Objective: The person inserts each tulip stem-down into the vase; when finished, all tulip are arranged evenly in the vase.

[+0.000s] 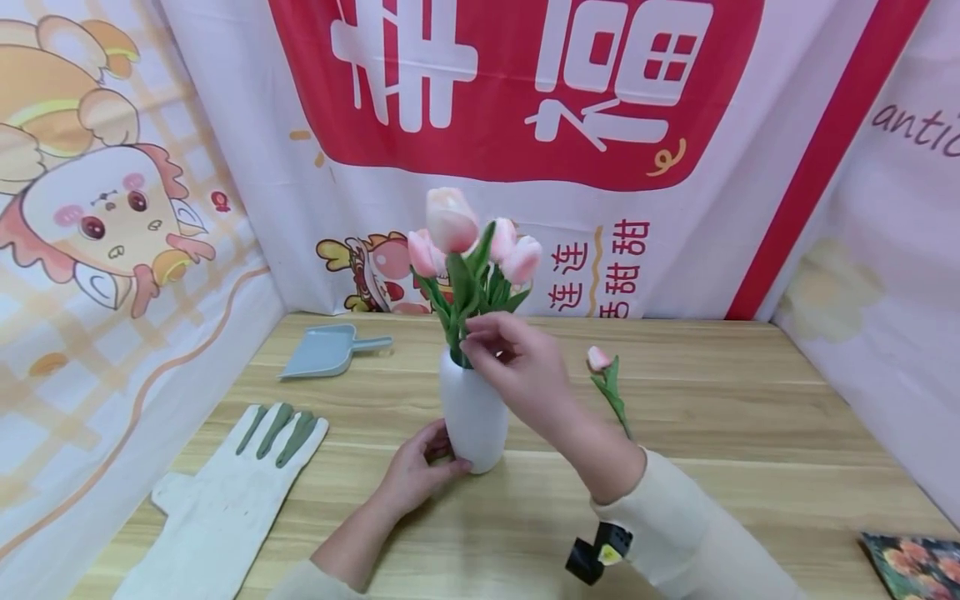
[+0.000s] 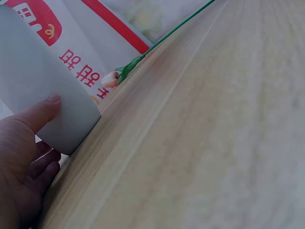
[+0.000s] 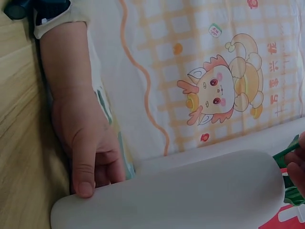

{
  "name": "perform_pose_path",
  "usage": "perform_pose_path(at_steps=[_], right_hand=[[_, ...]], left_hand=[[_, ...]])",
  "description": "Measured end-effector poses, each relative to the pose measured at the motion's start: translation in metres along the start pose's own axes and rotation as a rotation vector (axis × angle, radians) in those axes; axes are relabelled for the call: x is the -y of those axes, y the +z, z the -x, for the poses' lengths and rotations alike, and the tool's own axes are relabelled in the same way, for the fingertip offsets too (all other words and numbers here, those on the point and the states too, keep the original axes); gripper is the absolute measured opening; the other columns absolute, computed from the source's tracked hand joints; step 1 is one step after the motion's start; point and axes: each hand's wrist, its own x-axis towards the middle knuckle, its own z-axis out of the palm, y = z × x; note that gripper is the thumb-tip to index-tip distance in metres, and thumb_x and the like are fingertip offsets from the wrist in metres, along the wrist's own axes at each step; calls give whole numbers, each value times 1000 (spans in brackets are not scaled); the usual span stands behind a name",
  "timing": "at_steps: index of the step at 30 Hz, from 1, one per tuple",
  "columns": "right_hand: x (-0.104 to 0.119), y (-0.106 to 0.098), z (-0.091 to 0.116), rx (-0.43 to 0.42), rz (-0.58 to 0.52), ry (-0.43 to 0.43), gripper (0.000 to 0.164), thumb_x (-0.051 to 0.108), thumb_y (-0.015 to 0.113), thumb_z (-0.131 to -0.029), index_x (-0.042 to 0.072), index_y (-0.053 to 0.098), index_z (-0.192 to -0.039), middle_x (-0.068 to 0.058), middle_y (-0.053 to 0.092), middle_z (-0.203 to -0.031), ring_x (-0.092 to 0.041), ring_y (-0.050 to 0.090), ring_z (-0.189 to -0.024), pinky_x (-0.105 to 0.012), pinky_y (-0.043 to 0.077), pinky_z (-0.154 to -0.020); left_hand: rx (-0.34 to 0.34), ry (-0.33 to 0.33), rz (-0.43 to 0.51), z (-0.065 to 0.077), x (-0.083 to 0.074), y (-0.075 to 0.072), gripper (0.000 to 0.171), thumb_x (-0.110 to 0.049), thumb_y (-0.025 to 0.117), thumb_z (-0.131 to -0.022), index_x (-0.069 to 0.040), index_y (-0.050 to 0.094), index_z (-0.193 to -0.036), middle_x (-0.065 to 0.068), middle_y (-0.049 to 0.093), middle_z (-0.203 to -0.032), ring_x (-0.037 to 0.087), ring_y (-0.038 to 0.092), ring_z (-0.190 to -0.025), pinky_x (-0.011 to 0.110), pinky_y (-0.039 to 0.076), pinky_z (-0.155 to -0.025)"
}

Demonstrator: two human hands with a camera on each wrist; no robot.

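A tall white vase [image 1: 474,412] stands on the wooden table with several pink artificial tulips [image 1: 519,260] rising from its mouth. Low on its left side, my left hand [image 1: 422,471] grips the base; the thumb [image 2: 45,110] lies against the wall in the left wrist view. Just above the rim, my right hand [image 1: 521,358] pinches the green stem of a tulip [image 1: 452,218] between thumb and fingertips. At the right edge of the right wrist view, that stem [image 3: 285,151] shows between the fingers, over the vase mouth.
One more pink tulip [image 1: 598,360] lies on the table right of the vase, its stem partly behind my right forearm. A blue dustpan [image 1: 321,352] is at the back left, white-and-green gloves [image 1: 225,500] at the front left. A flower-printed item [image 1: 918,567] sits at the front right corner.
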Motion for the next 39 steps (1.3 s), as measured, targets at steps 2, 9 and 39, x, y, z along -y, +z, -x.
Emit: perform_pose_path(at_steps=[2, 9, 39], right_hand=[[-1, 2, -1, 20, 28, 17, 15, 3, 68, -89, 1, 69, -104, -11, 74, -91, -18, 69, -78, -23, 59, -68], [-1, 5, -2, 42, 91, 64, 15, 7, 68, -89, 5, 69, -104, -7, 74, -89, -14, 66, -75, -23, 57, -66], [-4, -20, 11, -57, -47, 205, 26, 7, 70, -89, 1, 67, -114, -13, 72, -95, -12, 64, -82, -21, 56, -69]], left_hand=[[1, 10, -3, 0, 0, 0, 63, -26, 83, -79, -11, 56, -134, 10, 67, -123, 26, 63, -116, 43, 51, -103], [6, -7, 16, -1, -2, 1, 62, -26, 83, -78, -13, 56, -133, 9, 67, -124, 26, 62, -117, 45, 49, -104], [6, -39, 0, 0, -2, 0, 63, -29, 83, -79, -14, 56, -134, 8, 66, -125, 26, 61, -117, 47, 48, -104]])
